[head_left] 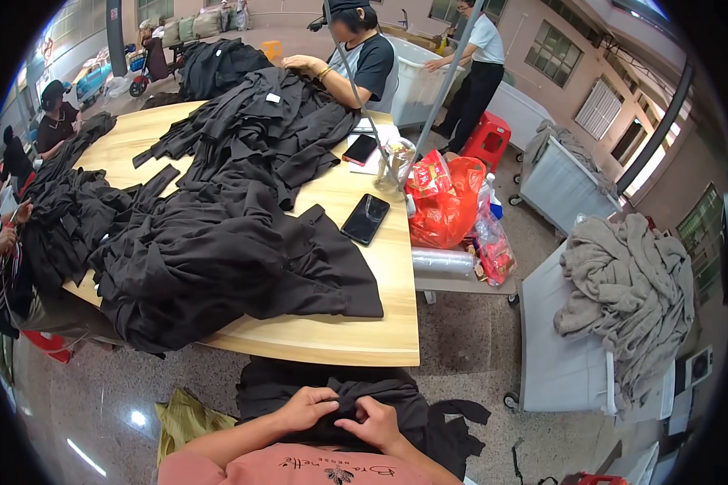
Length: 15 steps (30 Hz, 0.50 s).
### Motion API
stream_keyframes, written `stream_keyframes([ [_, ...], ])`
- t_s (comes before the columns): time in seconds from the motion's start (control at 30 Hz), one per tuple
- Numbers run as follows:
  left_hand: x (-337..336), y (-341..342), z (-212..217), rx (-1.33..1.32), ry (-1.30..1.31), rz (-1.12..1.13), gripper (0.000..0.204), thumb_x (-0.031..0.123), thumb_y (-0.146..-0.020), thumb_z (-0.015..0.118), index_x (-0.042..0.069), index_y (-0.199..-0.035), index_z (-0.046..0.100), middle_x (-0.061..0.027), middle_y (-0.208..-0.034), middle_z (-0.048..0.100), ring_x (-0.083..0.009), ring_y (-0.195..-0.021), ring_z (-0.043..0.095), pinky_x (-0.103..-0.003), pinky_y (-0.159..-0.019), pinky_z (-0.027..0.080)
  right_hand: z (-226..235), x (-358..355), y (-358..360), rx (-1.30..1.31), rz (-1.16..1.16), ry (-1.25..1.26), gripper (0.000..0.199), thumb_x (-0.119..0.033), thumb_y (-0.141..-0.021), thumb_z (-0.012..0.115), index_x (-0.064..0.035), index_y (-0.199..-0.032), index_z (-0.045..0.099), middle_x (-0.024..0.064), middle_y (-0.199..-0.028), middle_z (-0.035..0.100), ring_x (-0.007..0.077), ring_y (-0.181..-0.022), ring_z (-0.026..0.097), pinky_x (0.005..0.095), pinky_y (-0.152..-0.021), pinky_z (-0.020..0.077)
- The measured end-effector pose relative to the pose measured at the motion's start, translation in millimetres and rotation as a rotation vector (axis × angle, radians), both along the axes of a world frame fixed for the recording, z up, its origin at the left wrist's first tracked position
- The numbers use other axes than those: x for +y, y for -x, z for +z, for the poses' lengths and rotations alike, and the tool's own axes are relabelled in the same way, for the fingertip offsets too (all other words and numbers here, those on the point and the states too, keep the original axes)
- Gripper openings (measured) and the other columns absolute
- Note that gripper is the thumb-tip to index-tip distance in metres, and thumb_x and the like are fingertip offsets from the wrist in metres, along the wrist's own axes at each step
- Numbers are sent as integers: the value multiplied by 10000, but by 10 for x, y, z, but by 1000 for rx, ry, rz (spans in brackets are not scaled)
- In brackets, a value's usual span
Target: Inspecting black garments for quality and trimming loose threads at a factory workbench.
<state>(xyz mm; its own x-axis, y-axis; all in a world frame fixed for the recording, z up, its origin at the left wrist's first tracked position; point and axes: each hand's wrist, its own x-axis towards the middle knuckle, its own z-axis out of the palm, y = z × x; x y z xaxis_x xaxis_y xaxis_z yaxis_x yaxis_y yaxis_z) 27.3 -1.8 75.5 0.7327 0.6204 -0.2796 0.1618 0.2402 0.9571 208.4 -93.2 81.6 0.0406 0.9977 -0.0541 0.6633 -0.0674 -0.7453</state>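
Note:
A black garment (404,404) is bunched across my lap, just off the table's near edge. My left hand (310,406) is closed with thumb and fingertips pinching a fold of it. Close by on the right, my right hand (374,423) has its curled fingers on the same cloth, its thumb pointing toward the left hand. The exact part being gripped is too small to make out. In front of me, a big heap of black garments (210,250) covers much of the wooden table (315,339), some cloth hanging over its edge.
Two phones, one black (366,219) and one red-edged (360,149), lie on the table near a clear jar (396,158). A red plastic bag (449,202) sits on a side shelf. White carts (550,347) hold grey cloth. Co-workers are around the table; olive cloth (188,420) lies by my left arm.

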Motion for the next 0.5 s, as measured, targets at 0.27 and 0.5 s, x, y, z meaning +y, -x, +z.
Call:
stream_keyframes([
  [0.27, 4, -135, 104, -69, 35, -36, 125, 114, -869, 631, -6, -837, 617, 28, -662, 539, -41, -649, 470, -219, -580, 411, -358, -16, -81, 142, -236, -280, 161, 61, -710, 560, -22, -848, 561, 121, -802, 599, 279, -700, 587, 337, -633, 470],
  [0.5, 28, -105, 89, 92, -194, -67, 157, 59, -725, 740, -19, -847, 679, -10, -677, 644, -42, -626, 530, -222, -577, 439, -192, -152, -322, 1216, -196, 65, 91, 33, -844, 547, -10, -902, 603, -37, -779, 579, 15, -719, 514, 190, -620, 414],
])
